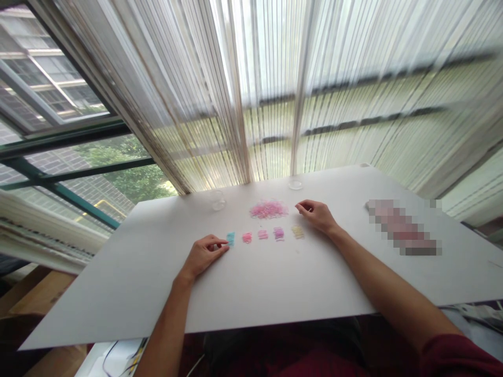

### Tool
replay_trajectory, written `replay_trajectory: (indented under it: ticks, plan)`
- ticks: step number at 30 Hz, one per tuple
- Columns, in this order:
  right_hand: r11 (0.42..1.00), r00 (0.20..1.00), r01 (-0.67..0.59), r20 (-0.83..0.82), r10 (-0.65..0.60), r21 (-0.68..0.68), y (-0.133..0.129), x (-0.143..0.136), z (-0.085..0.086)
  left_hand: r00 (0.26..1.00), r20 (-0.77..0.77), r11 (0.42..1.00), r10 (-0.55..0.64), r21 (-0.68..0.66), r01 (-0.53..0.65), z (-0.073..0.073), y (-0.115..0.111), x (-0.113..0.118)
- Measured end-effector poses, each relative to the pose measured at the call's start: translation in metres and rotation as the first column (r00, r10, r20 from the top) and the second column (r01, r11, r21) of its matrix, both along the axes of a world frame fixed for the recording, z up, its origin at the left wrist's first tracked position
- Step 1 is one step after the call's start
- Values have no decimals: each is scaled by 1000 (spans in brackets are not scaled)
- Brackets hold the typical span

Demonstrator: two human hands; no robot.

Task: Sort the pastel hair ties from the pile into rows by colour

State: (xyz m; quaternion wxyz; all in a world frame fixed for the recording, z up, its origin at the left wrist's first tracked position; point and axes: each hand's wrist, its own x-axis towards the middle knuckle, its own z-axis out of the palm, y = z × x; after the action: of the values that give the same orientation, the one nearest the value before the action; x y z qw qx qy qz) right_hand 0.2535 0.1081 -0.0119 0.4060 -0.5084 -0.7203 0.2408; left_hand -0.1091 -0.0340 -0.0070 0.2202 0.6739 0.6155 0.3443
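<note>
Resting at the blue strips [230,239], the left hand [203,255] has fingertips slightly apart; right of the far pink pile [269,209], the right hand's [317,214] pinch I can't tell.

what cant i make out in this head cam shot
Pink pile: head view, pieces too small and jumbled to count.
Right hand: head view, fingertips too small to tell whether they pinch anything.
Left hand: head view, too small to tell whether it grips the blue pieces.
Pinkish object: head view, pixelation hides its details.
Right sleeve: head view, cut off by the picture's edge.
</note>
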Motion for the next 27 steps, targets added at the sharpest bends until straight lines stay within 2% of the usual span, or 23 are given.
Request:
replay_trajectory:
  ticks: [18,23,27]
  plan:
    - [1000,1000,8,9,-8,-9,0,0,-1,999,-47,996,-23,81,27,1,0,11]
    - [1000,1000,2,1,-2,7,1,0,-2,996,-88,990,13,139,-1,0,2,10]
    - [1000,1000,3,6,-3,0,0,0,-1,986,-165,984,-13,174,42,3,3,5]
